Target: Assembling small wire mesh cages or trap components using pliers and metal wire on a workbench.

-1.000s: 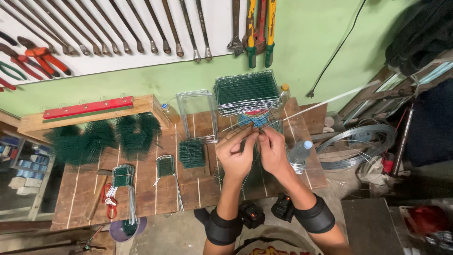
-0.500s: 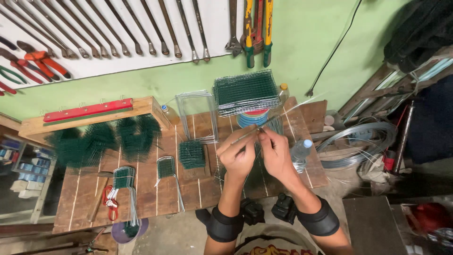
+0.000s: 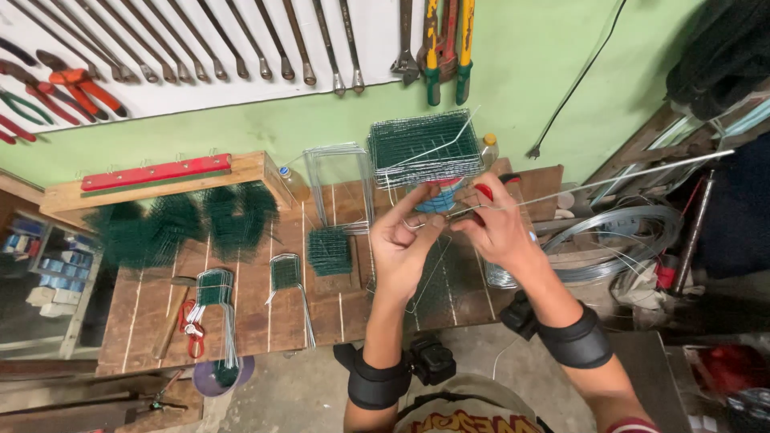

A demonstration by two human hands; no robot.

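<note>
Wooden workbench (image 3: 249,313) against green wall, hand tools hung above. Green wire mesh basket (image 3: 423,147) at rear of bench, tufts of green wire (image 3: 172,228) to left, small mesh panels (image 3: 329,250) at centre, coil of bare wire (image 3: 618,240) off right edge. Above the bench: left hand (image 3: 405,244) pinching a bent end of thin wire (image 3: 609,178), right hand (image 3: 499,220) gripping red-handled pliers (image 3: 481,192) at the same spot, wire running long to the right. Step judged: bending or twisting wire end. Next move calls for firm left-hand pinch and a controlled pliers turn
</note>
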